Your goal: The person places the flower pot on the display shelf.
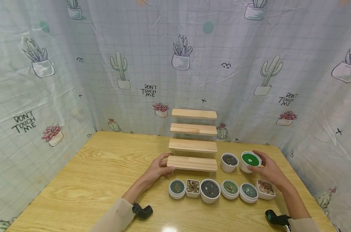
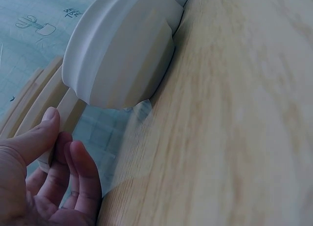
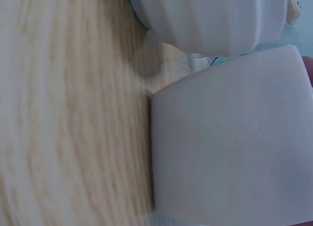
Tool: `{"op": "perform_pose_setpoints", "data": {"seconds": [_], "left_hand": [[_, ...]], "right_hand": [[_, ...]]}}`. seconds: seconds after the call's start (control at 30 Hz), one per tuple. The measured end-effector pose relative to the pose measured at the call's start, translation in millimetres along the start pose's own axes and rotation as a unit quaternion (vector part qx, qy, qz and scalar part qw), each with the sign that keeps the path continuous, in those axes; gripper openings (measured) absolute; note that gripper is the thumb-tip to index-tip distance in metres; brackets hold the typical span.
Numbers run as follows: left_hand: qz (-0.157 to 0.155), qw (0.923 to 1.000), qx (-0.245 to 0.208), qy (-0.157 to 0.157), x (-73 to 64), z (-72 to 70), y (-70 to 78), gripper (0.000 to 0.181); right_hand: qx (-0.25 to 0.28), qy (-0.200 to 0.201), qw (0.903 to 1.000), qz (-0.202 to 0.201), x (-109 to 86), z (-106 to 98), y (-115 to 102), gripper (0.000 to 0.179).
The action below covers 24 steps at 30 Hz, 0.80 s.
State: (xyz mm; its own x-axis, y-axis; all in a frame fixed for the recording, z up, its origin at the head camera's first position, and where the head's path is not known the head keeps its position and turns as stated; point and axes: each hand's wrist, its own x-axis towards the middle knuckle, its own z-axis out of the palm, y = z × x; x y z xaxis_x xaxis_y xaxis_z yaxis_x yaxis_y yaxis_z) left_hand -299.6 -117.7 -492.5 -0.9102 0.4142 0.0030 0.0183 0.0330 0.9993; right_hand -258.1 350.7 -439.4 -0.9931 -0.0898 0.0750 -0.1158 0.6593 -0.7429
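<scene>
A tiered wooden stand (image 1: 193,146) with several pale boards stands at the middle of the table. My left hand (image 1: 158,167) holds the left end of its lowest board, thumb on top and fingers curled beneath, as the left wrist view shows. To the right of the stand, my right hand (image 1: 266,166) grips a round white pot with a bright green filling (image 1: 251,160) between thumb and fingers. Beside that pot is a white pot with dark filling (image 1: 229,162). In the right wrist view a white pot (image 3: 230,143) hides most of my right hand.
In front of the stand is a row of small white pots, including a square pebble-filled pot (image 1: 193,188), a large dark-filled pot (image 1: 210,191) and a square pot (image 1: 266,189) under my right forearm. A cactus-print curtain (image 1: 152,64) surrounds the wooden table (image 1: 105,167).
</scene>
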Motion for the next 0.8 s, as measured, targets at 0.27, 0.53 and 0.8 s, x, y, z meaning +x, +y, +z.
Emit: {"op": "perform_pose_setpoints", "data": {"seconds": [0.27, 0.53, 0.8], "left_hand": [[-0.005, 1.0, -0.004, 0.004, -2.5, 1.6, -1.5, 0.072], [0.003, 1.0, -0.001, 0.003, 0.6, 0.3, 0.0, 0.072], [-0.001, 1.0, -0.006, 0.002, 0.0, -0.8, -1.1, 0.073]], "right_hand": [[0.007, -0.001, 1.0, 0.006, -1.6, -3.1, -3.3, 0.086], [-0.014, 0.022, 0.9994, -0.021, -1.0, -11.5, -17.0, 0.086], [-0.015, 0.019, 0.9991, -0.034, 7.3, -18.3, -30.2, 0.085]]}}
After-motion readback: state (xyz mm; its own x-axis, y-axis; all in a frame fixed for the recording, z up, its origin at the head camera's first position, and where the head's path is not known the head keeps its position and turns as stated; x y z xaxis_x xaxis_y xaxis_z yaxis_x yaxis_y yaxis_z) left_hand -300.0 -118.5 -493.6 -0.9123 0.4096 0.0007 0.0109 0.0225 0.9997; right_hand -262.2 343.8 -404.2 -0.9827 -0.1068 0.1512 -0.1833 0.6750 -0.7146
